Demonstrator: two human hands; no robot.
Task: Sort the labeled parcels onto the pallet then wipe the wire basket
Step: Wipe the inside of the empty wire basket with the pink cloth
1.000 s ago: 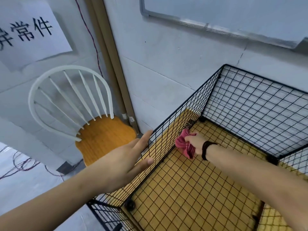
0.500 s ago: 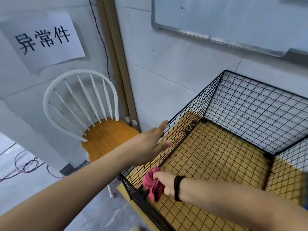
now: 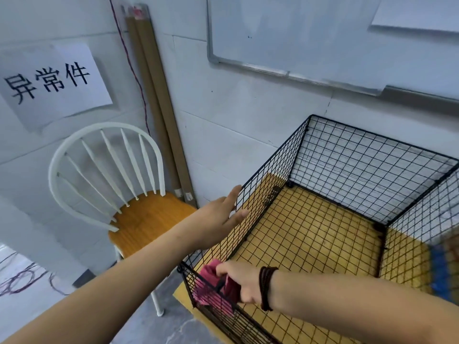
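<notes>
Your left hand is lying flat against the left wall of the black wire mesh basket, near its top rim. The fingers are straight and holding nothing. Your right hand, wearing a black cord wristband, is gripping a crumpled pink-red cloth at the basket's near left corner, inside the mesh. The basket is standing by the white wall, just beside a white spindle-back chair with an orange wooden seat.

Wire basket: one
Pink cloth: one
Hands: two (left hand, right hand)
Chair: one
Paper sign: one
Cardboard tubes: two
</notes>
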